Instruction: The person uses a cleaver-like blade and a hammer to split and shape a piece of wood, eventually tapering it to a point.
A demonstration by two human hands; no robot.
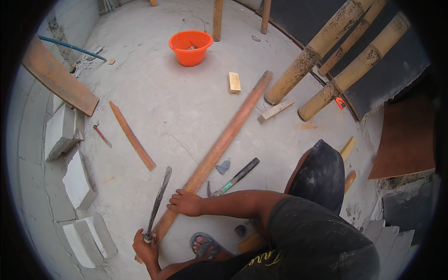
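Observation:
My left hand (pixel 147 246) is closed round the handle of a machete (pixel 160 196), low in the view. Its dark, slightly curved blade points up and away, beside a long reddish-brown wooden strip (pixel 224 138). That strip slants across the floor from near my left hand to the upper right. Close to its near end, my right hand (pixel 185 203) has its fingers curled over the strip. Just right of that hand lies a hammer (pixel 235 176) with a green and black handle, next to a small grey lump (pixel 223 167).
An orange bucket (pixel 191 56) stands farther off. Thick bamboo poles (pixel 322 51) lean at the right. A small wood block (pixel 234 82), a pale wood piece (pixel 276 111), a shorter brown strip (pixel 133 136) and a red-handled tool (pixel 102 136) lie about. White blocks (pixel 80 179) line the left wall.

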